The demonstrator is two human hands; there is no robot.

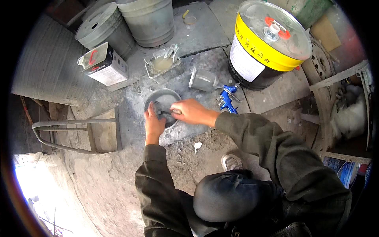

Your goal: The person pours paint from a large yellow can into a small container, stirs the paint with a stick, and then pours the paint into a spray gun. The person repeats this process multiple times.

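A round grey metal bowl (168,91) stands on the dark board in front of me. My left hand (154,127) is at its near left side, fingers curled beside a small dark grey piece (158,107) inside the rim; the exact grip cannot be made out. From the right, my right hand (191,111) reaches over the bowl, closed round a short grey tool (176,111) whose working end is unclear. Right of the bowl lie a blue spray gun (227,99) and a cloudy plastic cup (203,80) on its side.
Behind the bowl is a rectangular tray (162,71) with murky liquid and tools. A rectangular can (106,65) and grey buckets (147,23) stand back left. A big yellow-and-black drum (262,57) stands back right. A metal-framed wooden piece (103,132) lies left.
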